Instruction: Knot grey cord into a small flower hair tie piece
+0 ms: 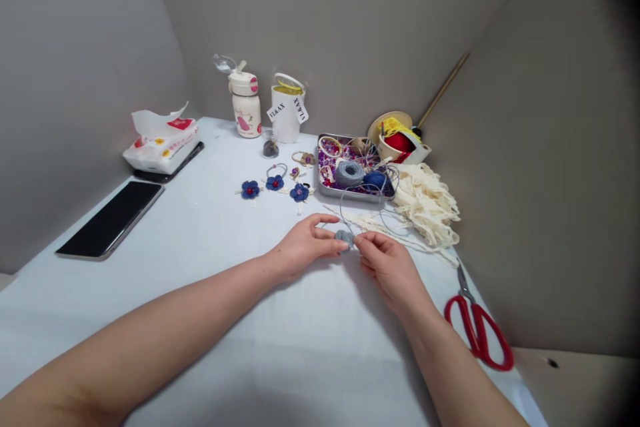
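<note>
My left hand (pixel 304 245) and my right hand (pixel 389 265) meet over the white table (pixel 210 253), both pinched on a small grey yarn piece (pixel 345 237). A thin grey strand runs from it up to the metal tin (pixel 327 180), which holds a grey yarn spool (pixel 349 172), a blue one (pixel 376 180) and beads. Three blue yarn flowers (pixel 275 182) lie to the left of the tin.
Red scissors (pixel 477 327) lie at the table's right edge. A heap of cream ribbon (pixel 427 203) sits right of the tin. A dark tablet (pixel 111 217), a tissue pack (pixel 161 143), a bottle (pixel 245 103) and a white cup (pixel 287 110) stand left and behind.
</note>
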`<state>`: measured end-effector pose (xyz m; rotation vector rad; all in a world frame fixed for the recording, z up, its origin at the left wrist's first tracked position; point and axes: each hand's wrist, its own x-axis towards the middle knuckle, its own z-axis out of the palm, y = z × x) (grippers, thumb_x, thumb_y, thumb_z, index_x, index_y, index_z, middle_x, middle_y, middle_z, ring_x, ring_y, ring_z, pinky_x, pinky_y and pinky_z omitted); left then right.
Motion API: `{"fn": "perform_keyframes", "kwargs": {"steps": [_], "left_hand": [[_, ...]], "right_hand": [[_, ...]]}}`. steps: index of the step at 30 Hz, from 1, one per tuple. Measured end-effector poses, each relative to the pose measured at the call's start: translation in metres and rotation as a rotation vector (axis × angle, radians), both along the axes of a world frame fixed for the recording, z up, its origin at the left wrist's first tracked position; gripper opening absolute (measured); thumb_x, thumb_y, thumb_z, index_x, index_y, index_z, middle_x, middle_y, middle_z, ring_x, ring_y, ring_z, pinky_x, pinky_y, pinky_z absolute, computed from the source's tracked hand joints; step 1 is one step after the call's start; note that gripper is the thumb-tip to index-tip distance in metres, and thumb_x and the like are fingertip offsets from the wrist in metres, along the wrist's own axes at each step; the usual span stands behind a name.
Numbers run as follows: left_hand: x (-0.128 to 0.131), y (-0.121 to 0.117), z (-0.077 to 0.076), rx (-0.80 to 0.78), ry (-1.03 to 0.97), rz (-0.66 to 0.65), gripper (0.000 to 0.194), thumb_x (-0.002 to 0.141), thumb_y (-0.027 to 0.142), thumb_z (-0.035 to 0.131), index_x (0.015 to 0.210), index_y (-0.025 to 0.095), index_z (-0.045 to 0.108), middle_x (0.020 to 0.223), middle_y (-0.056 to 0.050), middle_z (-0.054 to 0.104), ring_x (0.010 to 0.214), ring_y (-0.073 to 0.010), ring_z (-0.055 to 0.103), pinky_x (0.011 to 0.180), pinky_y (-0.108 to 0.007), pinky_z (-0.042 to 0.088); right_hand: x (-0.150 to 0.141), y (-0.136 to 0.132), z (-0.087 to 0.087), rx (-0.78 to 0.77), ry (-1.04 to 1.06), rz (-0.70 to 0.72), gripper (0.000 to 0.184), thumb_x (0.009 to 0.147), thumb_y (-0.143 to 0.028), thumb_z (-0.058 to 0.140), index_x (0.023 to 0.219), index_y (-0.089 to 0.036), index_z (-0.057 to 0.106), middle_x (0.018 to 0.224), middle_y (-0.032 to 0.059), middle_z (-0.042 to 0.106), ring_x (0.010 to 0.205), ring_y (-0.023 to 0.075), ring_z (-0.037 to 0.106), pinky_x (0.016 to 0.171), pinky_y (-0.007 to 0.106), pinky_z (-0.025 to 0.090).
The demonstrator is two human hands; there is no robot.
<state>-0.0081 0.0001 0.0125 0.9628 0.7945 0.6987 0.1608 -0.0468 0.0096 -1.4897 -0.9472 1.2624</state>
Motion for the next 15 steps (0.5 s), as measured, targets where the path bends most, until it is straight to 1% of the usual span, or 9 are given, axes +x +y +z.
{"fn": "perform_keyframes", "kwargs": {"steps": [3, 8, 11, 15], "left_hand": [[0.0007, -0.0004, -0.0014, 0.08, 0.051, 0.022, 0.06, 0.066, 0.025, 0.08, 0.118, 0.015, 0.051, 0.071, 0.0, 0.063, 0.063, -0.0115, 0.059, 0.066, -0.027, 0.045], [0.0015, -0.0018, 0.0032, 0.158, 0.144, 0.021, 0.056, 0.068, 0.025, 0.076, 0.119, 0.016, 0.053, 0.066, 0.004, 0.057, 0.055, -0.0078, 0.05, 0.055, -0.022, 0.035], [0.0011, -0.0026, 0.0047, 0.178, 0.167, 0.025, 0.055, 0.068, 0.025, 0.075, 0.118, 0.017, 0.054, 0.066, 0.004, 0.056, 0.054, -0.0071, 0.048, 0.055, -0.023, 0.034], [0.0008, -0.0029, 0.0037, 0.189, 0.158, 0.041, 0.054, 0.068, 0.027, 0.074, 0.117, 0.018, 0.054, 0.069, 0.004, 0.057, 0.055, -0.0073, 0.048, 0.056, -0.023, 0.034]], "right_hand": [[-0.0042, -0.0014, 0.0022, -0.008, -0.009, -0.001, 0.03, 0.07, -0.046, 0.072, 0.073, -0.019, 0.059, 0.053, -0.0064, 0.042, 0.048, 0.0081, 0.03, 0.047, 0.024, 0.02], [-0.0016, -0.002, 0.0047, -0.009, -0.025, 0.017, 0.028, 0.068, -0.044, 0.073, 0.073, -0.019, 0.062, 0.053, -0.0061, 0.043, 0.047, 0.0084, 0.029, 0.048, 0.024, 0.02], [0.0017, -0.0016, 0.0043, -0.002, -0.069, 0.03, 0.026, 0.07, -0.044, 0.071, 0.075, -0.019, 0.064, 0.054, -0.0054, 0.045, 0.048, 0.0085, 0.031, 0.048, 0.024, 0.02], [0.0037, -0.0011, 0.0053, -0.014, -0.117, 0.035, 0.026, 0.07, -0.045, 0.07, 0.077, -0.019, 0.066, 0.055, -0.0048, 0.046, 0.049, 0.0093, 0.032, 0.048, 0.025, 0.021]]}}
